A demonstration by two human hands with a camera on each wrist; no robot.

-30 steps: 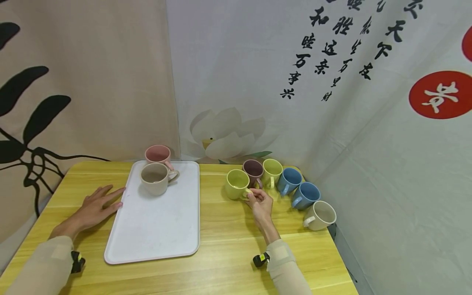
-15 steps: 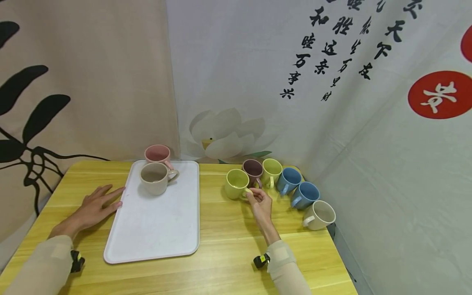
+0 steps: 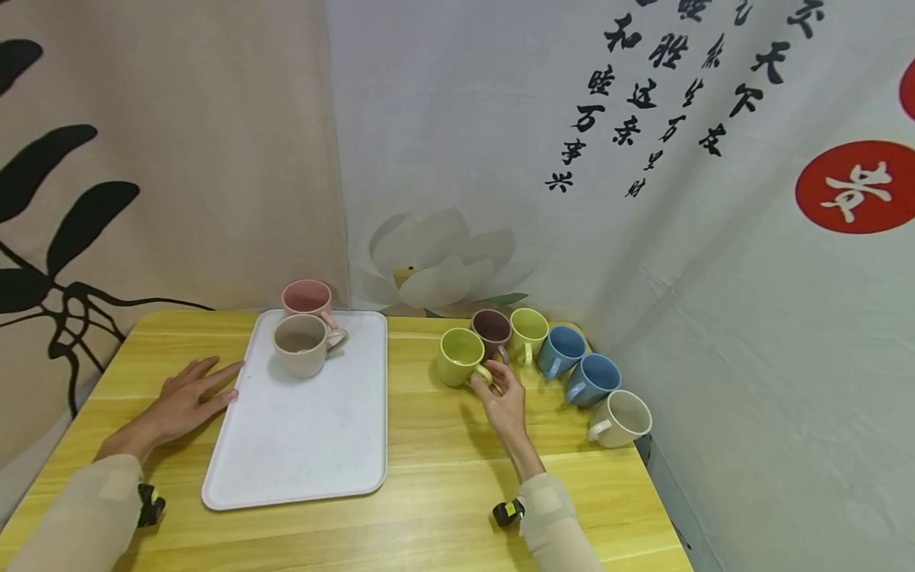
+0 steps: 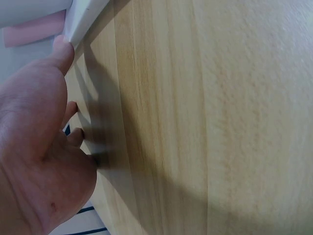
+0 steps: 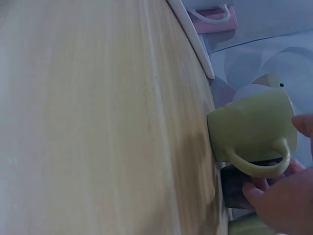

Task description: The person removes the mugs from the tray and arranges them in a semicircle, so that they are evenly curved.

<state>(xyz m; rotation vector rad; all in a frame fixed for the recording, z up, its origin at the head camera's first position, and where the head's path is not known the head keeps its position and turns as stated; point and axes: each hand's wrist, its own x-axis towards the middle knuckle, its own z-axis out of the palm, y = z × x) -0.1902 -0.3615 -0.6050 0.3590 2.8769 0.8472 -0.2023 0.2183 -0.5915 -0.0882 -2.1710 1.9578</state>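
My right hand (image 3: 506, 405) is at the handle of a yellow-green mug (image 3: 457, 359) standing upright on the table. The handle lies between thumb and fingers. In the right wrist view the thumb (image 5: 304, 125) is apart from the handle, and the fingers are loosely bent beside it. My left hand (image 3: 184, 407) rests with spread fingers against the left edge of a white tray (image 3: 307, 445); in the left wrist view a fingertip (image 4: 62, 45) touches its rim. On the tray's far end stand a greyish-beige mug (image 3: 300, 349) and, behind it, a pink mug (image 3: 307, 299).
Right of the yellow-green mug, several mugs stand in a curved row: a dark purple mug (image 3: 491, 332), another yellow-green mug (image 3: 527, 334), two blue mugs and a cream mug (image 3: 620, 418) near the table's right edge. Printed fabric (image 3: 457, 143) hangs behind the table.
My right thumb and fingers have loosened and shifted slightly at the yellow-green mug's handle, which now shows more. The mug and my left hand have stayed in place.
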